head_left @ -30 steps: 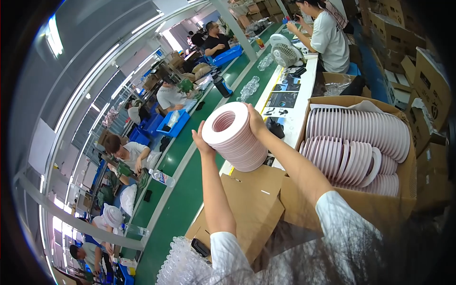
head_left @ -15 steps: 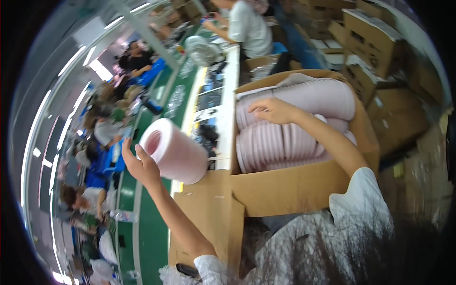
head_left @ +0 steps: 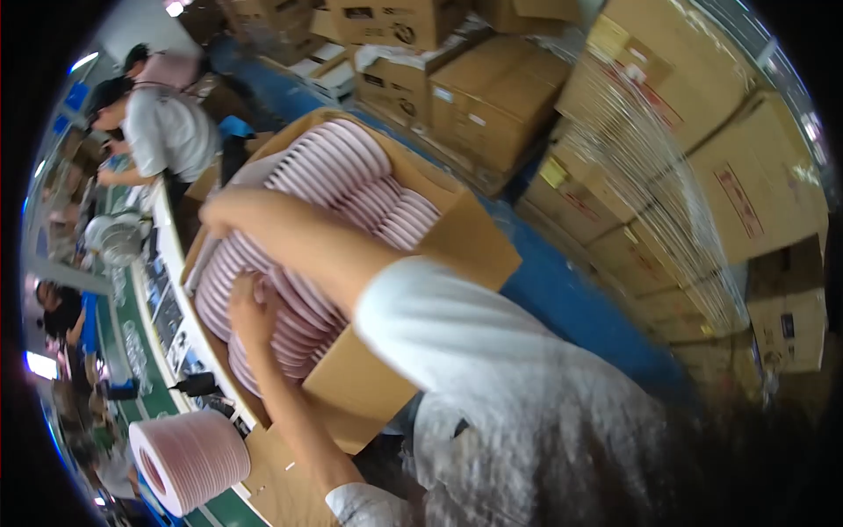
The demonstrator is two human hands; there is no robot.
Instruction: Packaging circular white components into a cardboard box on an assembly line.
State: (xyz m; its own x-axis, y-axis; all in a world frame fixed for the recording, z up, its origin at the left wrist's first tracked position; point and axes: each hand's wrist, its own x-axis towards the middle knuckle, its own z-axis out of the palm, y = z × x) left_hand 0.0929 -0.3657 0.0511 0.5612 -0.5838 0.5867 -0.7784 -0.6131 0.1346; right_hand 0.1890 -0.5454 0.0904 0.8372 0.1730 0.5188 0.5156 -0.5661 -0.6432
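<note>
Pinkish-white rings (head_left: 329, 162) lie packed on edge in rows inside an open cardboard box (head_left: 364, 386). My left hand (head_left: 253, 306) is down in the near left part of the box, its fingers curled against a ring stack (head_left: 294, 338). Across the box reaches my right arm, and my right hand (head_left: 226, 211) is bent down at the far left side, over the rings. Motion blur and the wrist hide its fingers. Outside the box, another stack of rings (head_left: 198, 457) rests on its side at the bench, apart from both hands.
A green conveyor (head_left: 118, 338) with a white fan (head_left: 117, 237) runs along the left. A person in a white shirt (head_left: 167, 132) works beyond the box. Large cartons (head_left: 500, 97) stand behind, and wrapped cartons (head_left: 650, 193) rise at the right.
My view has swung right. My left hand has left the single ring stack at the bench and come into the box. My right hand has moved toward the box's far left side.
</note>
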